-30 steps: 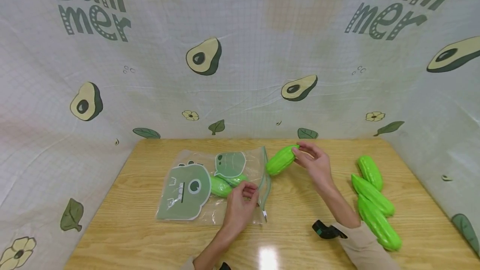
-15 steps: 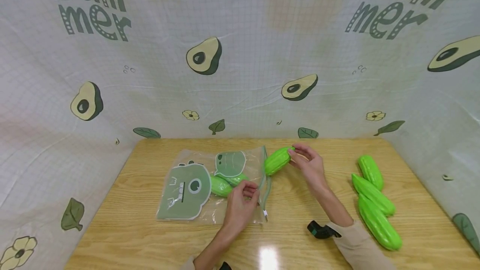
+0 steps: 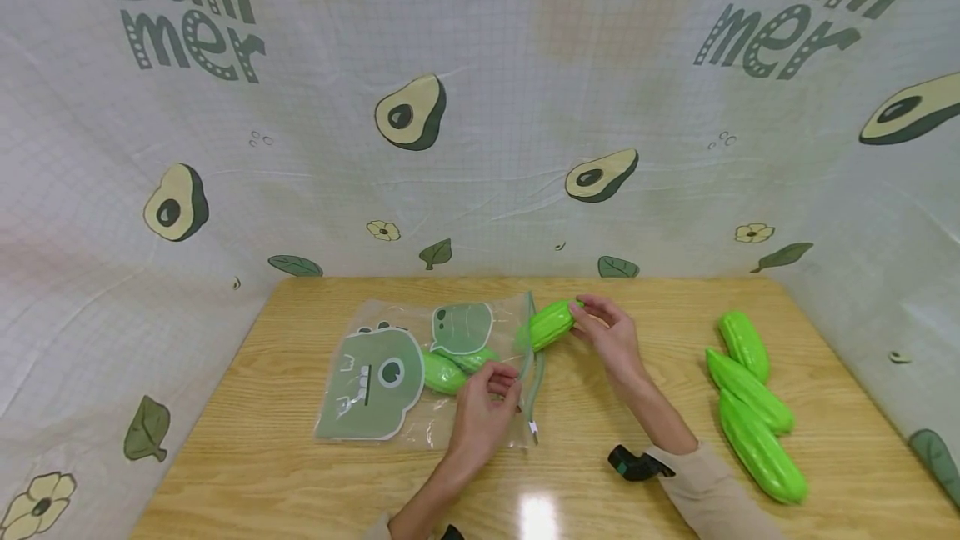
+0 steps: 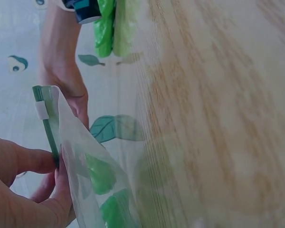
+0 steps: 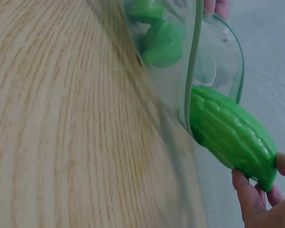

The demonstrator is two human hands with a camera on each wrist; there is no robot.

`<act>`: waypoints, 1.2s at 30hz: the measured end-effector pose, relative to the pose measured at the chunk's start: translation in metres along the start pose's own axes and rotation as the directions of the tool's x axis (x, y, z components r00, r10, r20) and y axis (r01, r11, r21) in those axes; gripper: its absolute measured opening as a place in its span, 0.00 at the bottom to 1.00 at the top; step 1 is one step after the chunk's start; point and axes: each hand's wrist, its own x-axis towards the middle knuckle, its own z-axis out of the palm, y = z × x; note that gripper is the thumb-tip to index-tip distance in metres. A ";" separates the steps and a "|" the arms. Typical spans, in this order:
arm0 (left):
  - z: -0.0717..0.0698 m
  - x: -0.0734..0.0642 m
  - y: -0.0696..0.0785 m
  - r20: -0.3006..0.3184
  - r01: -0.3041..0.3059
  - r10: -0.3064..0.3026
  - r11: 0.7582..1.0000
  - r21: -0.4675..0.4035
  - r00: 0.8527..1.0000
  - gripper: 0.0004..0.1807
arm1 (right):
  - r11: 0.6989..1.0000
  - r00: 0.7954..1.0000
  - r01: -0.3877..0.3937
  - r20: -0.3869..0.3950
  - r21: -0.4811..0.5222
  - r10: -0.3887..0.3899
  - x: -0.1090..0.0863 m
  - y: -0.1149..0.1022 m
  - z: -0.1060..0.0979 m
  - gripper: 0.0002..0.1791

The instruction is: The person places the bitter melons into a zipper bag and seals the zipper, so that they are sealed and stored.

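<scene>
A clear zip bag (image 3: 420,432) with green monster prints lies with its mouth to the right. My left hand (image 3: 483,407) pinches the upper edge of that mouth, beside the white slider (image 4: 41,110), and the mouth gapes apart. Inside are green bitter melons (image 3: 442,375), partly hidden by the print and hand. My right hand (image 3: 609,342) holds another ridged bitter melon (image 5: 235,135) by its tapered end, thumb and fingertips around it. Its far end is inside the bag mouth, seen through the plastic in the head view.
Three more bitter melons (image 3: 761,450) lie in a touching row at the right of the wooden table (image 3: 600,498). A printed cloth (image 3: 480,215) stands up behind the table and along both sides.
My right hand has moved left and slightly down, carrying the bitter melon from beside the bag until its end passes into the mouth. My left hand stays at the bag edge.
</scene>
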 end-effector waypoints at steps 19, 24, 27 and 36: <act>-0.001 0.000 -0.001 0.016 -0.027 0.027 1.000 0.005 1.000 0.04 | 0.993 0.992 -0.094 0.077 -0.066 0.099 -0.002 0.011 0.007 0.23; -0.001 -0.001 0.000 0.023 -0.022 0.022 1.000 0.002 0.999 0.04 | 0.991 0.988 -0.092 0.115 -0.093 0.102 -0.005 0.011 0.009 0.23; -0.001 0.000 0.000 0.026 -0.021 0.021 1.000 0.005 0.999 0.05 | 0.992 0.986 -0.092 0.129 -0.088 0.103 -0.006 0.012 0.010 0.22; -0.003 -0.001 0.001 0.034 -0.010 0.010 1.000 0.007 0.999 0.05 | 0.993 0.982 -0.097 0.155 -0.067 0.106 -0.006 0.015 0.013 0.21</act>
